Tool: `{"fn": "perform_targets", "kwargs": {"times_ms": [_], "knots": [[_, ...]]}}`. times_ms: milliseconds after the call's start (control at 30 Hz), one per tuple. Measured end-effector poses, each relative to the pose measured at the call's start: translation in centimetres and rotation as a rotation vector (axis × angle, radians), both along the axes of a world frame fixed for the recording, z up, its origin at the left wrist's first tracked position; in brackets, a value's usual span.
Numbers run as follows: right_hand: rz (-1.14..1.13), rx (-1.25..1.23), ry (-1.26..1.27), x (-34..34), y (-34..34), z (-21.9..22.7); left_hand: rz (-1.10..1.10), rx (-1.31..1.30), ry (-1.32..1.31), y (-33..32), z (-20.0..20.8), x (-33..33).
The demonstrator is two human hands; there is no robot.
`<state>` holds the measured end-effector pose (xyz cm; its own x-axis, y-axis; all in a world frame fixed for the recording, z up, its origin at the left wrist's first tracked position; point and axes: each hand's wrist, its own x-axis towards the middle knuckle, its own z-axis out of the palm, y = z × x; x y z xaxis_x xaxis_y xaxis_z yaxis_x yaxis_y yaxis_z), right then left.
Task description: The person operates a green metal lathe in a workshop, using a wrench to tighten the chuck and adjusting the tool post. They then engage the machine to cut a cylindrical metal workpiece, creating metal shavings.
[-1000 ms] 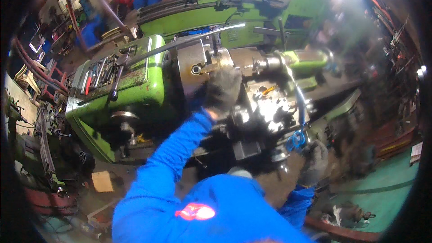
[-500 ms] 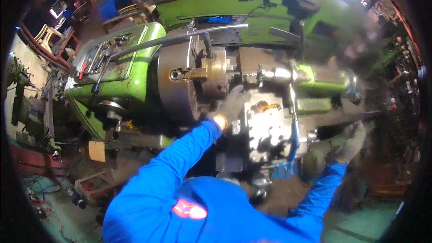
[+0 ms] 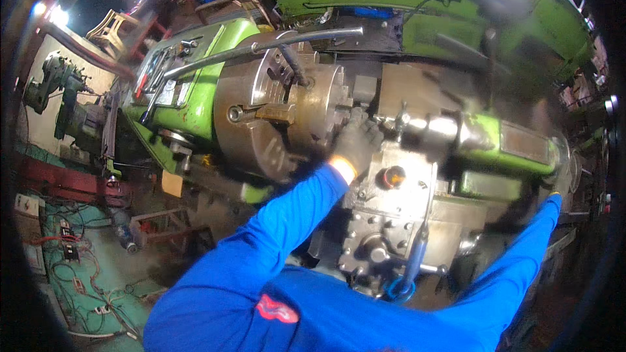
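Lathe chuck (image 3: pixel 277 117), one, big and grey, axis running left-right. Left hand (image 3: pixel 355 143), dark glove, sits just right of chuck's face, touching the workpiece end there; grip can't be told. Right hand (image 3: pixel 554 186) is well right of chuck, by the green tailstock (image 3: pixel 502 146), blurred, state unclear. Left hand nearer.

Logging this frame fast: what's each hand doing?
Left hand: gloved, at the chuck; grip cannot be told.
Right hand: blurred, cannot be told.
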<state>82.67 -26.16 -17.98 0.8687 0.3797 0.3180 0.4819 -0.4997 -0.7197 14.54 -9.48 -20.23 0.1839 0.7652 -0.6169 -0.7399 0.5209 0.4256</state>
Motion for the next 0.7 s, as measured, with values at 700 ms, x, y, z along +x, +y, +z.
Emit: {"fn": "perform_targets", "kwargs": {"times_ms": [700], "knots": [[0.102, -0.079, -0.308, 3.4, 1.2, -1.3, 0.103, 0.056, 0.131, -0.3, -1.0, 0.5]]}}
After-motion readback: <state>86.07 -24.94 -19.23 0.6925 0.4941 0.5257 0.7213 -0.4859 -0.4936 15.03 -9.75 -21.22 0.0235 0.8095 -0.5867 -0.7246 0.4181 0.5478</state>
